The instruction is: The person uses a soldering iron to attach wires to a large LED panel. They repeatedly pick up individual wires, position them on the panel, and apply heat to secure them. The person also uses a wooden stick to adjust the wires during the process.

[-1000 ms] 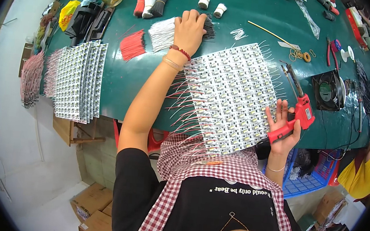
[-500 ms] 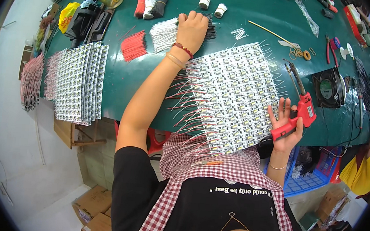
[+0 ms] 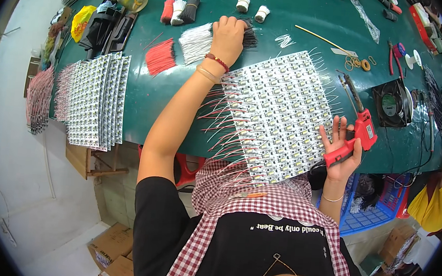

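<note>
Our white circuit panel (image 3: 280,117) lies near centre, wires already lining its left and right edges. A red soldering gun (image 3: 365,131) sits thumb-held in our right hand (image 3: 341,169), fingers apart — beyond, our left hand (image 3: 228,38) covers loose black wires (image 3: 250,38), its pinch we cannot tell.

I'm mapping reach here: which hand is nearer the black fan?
The right. The right hand, holding the red soldering gun, is below and left of the black fan in the picture; the left hand is much farther left, by the black wires.
</note>
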### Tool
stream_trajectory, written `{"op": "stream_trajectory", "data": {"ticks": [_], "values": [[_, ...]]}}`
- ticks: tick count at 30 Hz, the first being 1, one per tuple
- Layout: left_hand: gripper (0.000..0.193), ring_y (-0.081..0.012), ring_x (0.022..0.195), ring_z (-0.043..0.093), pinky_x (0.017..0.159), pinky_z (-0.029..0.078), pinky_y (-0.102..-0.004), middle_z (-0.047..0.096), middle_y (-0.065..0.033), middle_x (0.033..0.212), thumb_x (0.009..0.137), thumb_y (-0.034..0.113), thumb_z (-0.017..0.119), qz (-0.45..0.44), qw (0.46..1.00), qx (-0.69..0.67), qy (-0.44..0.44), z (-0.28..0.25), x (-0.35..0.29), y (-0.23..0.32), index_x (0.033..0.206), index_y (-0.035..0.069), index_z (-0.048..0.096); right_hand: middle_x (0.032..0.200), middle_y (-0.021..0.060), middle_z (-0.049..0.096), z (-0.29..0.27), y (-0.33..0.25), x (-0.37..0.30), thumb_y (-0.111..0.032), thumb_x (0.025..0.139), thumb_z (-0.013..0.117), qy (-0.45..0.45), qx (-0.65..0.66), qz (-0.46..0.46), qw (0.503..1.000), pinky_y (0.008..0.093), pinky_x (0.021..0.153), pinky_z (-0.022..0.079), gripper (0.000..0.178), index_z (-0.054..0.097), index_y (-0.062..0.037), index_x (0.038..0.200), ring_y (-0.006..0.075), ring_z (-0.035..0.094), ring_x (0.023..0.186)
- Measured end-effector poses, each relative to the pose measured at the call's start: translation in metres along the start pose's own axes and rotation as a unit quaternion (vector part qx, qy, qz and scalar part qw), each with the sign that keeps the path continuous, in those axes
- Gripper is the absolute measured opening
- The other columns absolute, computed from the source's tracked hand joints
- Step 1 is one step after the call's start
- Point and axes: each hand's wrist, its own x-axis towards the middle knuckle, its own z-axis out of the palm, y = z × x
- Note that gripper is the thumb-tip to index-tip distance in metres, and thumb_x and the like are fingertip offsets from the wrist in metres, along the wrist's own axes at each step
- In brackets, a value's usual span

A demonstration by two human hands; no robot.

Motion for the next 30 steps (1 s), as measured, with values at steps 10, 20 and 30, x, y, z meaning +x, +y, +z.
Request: {"op": "stream_trajectory", "data": {"ticks": [10, 20, 30], "values": [[0.005, -0.0220, 0.088, 0.052, 0.076, 0.039, -0.0375, 0.056, -0.0041, 0.085, 0.083, 0.011, 0.054, 0.035, 0.992, 0.115, -0.035, -0.002, -0.004, 0.011, 0.080, 0.012, 0.058, 0.132, 0.0158, 0.054, -0.003, -0.001, 0.000, -0.025, 0.092, 0.059, -0.002, -0.003, -0.001, 1.000, 0.0643, 0.113, 0.020, 0.029, 0.054, -0.0072, 0.113, 0.0286, 0.038, 0.136], [0.007, -0.0235, 0.088, 0.051, 0.077, 0.039, -0.0385, 0.055, -0.0054, 0.085, 0.083, 0.008, 0.053, 0.033, 0.999, 0.027, 0.010, -0.006, -0.004, 0.006, 0.085, 0.011, 0.059, 0.130, 0.0151, 0.055, -0.004, 0.000, 0.000, -0.025, 0.091, 0.059, 0.001, -0.005, 0.000, 1.000, 0.0638, 0.113, 0.021, 0.029, 0.056, -0.0072, 0.113, 0.0281, 0.039, 0.135], [0.003, -0.0222, 0.090, 0.054, 0.079, 0.038, -0.0388, 0.059, -0.0019, 0.085, 0.080, 0.014, 0.066, -0.002, 1.000, 0.026, -0.010, -0.004, -0.010, 0.011, 0.083, 0.013, 0.068, 0.130, 0.0157, 0.055, -0.005, -0.002, 0.001, -0.024, 0.091, 0.060, -0.005, 0.002, 0.002, 1.000, 0.0644, 0.113, 0.020, 0.029, 0.055, -0.0064, 0.113, 0.0289, 0.039, 0.135]]}}
